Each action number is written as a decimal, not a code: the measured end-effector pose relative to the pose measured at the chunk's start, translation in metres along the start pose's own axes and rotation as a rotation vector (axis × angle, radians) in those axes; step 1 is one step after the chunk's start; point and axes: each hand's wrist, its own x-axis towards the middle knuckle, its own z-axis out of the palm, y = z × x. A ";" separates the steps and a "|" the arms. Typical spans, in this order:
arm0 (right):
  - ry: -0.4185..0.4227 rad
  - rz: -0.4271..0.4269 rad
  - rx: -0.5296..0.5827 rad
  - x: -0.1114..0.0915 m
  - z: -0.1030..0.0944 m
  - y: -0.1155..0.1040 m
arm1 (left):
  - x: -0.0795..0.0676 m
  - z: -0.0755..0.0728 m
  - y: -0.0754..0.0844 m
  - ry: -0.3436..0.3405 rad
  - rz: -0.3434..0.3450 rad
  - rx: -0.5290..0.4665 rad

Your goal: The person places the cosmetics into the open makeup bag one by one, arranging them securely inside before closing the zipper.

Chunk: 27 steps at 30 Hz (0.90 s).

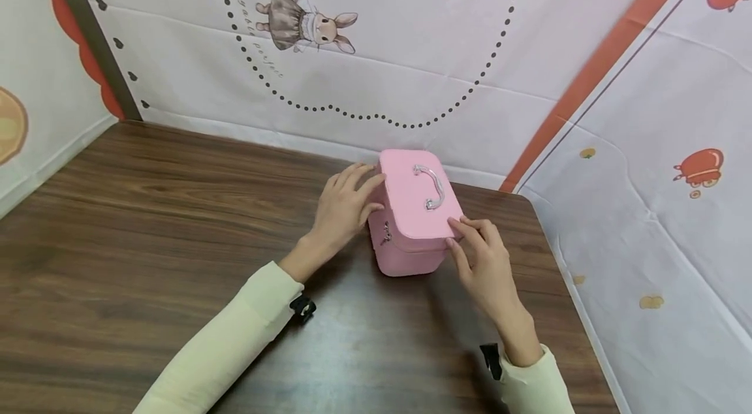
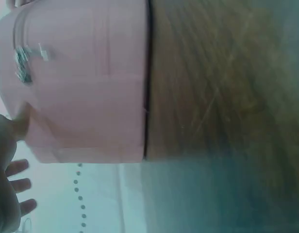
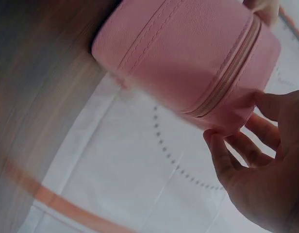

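A pink box-shaped case (image 1: 405,205) with rounded corners stands on the table, its lid down. On the lid is a silver handle (image 1: 436,187), and a metal clasp (image 1: 386,232) sits on the left side. My left hand (image 1: 346,202) is at that side, thumb touching the wall and index fingertip at the lid's edge; the other fingers stay straight and spread. At the near right corner my right hand (image 1: 486,264) pinches the lid, its thumb below the fingers. A zipper (image 3: 232,73) runs round the case under the lid in the right wrist view.
The dark wood-grain table (image 1: 147,224) spreads to the left and toward me. Behind it hangs a white printed cloth (image 1: 411,42) with a rabbit figure, close to the case's back. Another cloth wall (image 1: 634,238) borders the table's right edge.
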 end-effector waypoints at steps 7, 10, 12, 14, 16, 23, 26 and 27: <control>0.049 -0.093 0.080 0.009 -0.004 -0.004 | -0.007 -0.023 0.042 0.096 0.049 -0.136; 0.076 -0.105 0.113 0.027 -0.004 0.015 | -0.009 -0.024 0.060 0.087 0.159 -0.095; 0.060 -0.087 0.112 0.040 -0.001 0.029 | -0.012 -0.020 0.070 0.065 0.236 -0.040; 0.015 -0.067 0.111 0.051 0.005 0.043 | -0.015 -0.015 0.078 0.047 0.306 0.030; -0.042 -0.058 0.111 0.061 0.012 0.055 | -0.019 -0.010 0.085 0.039 0.360 0.101; -0.129 -0.088 0.117 0.074 0.032 0.072 | -0.025 0.002 0.100 -0.008 0.396 0.326; -0.122 -0.115 0.073 0.070 0.035 0.071 | -0.023 0.005 0.100 0.018 0.389 0.345; -0.122 -0.126 0.057 0.069 0.035 0.070 | -0.022 0.006 0.099 0.036 0.383 0.338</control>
